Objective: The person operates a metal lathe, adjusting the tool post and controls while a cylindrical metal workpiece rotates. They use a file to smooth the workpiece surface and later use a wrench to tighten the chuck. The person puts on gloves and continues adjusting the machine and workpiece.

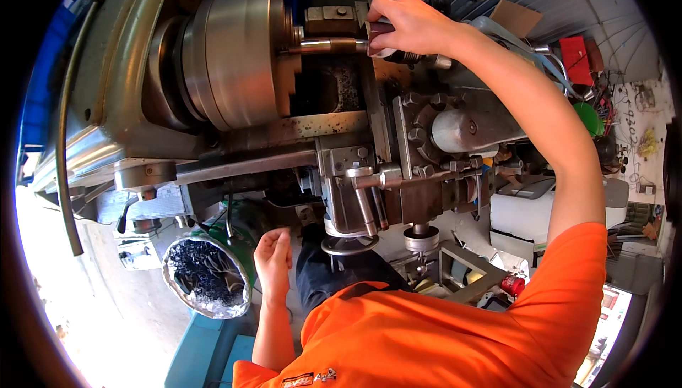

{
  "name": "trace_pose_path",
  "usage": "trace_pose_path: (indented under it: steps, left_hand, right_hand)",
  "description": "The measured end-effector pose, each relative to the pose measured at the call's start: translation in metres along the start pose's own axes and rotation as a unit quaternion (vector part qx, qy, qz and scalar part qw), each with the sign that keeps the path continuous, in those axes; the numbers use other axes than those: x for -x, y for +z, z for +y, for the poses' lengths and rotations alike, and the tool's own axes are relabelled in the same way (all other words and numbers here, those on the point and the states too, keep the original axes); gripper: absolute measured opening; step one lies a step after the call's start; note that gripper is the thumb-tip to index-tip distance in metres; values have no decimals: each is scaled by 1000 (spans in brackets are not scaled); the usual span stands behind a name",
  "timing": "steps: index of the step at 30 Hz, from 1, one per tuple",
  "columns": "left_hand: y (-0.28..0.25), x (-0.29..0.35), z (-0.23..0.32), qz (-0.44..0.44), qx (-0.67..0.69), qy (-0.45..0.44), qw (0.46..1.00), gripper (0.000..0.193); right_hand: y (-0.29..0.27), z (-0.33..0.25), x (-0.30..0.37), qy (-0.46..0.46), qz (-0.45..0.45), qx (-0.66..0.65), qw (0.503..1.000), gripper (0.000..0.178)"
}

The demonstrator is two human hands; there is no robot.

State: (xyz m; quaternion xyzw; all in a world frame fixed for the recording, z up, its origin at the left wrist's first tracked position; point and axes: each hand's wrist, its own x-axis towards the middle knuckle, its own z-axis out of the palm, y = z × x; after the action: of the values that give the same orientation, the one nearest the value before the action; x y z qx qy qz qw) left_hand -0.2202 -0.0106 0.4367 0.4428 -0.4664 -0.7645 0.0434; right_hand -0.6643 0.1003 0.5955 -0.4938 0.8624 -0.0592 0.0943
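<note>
- Far left, one bucket (238, 308), green outside and pale round the rim, heaped with dark shavings (206, 274) too tangled to count.
- One big steel chuck (238, 54) above it, and I can't make out its gripping face from up here.
- Now my left hand (273, 253), the first of two: low, well apart from the rod, fingers curled in, and whatever the palm might hold is hidden.
- Here's the one bright rod (330, 46), between the chuck and my right hand; its long axis runs left to right, nearly level, and its right end goes out of sight at my fingers.
- Below, one handwheel (348, 247), seen almost edge-on.
- One dark brown sheet (378, 29), pinched against the rod, partly covered by fingers.
- And there's my right hand (398, 26), closed on that sheet, reaching over the machine; a white scrap (385, 53) shows beneath, hard to identify.
- Off right, one red can (512, 286) low down and one red box (575, 61) higher, amid clutter I can't sort out.
</note>
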Motion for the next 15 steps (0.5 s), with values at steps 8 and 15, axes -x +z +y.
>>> trace_pose_path:
  steps: [8,15]
  left_hand:
    - [-17,-9,-19,37,28,-42,998,17]
    - [-5,-14,-18,22,17,-41,999,17]
  right_hand:
    - [20,0,-24,-38,-14,32,999,37]
    - [37,14,-27,-41,-21,-32,998,32]
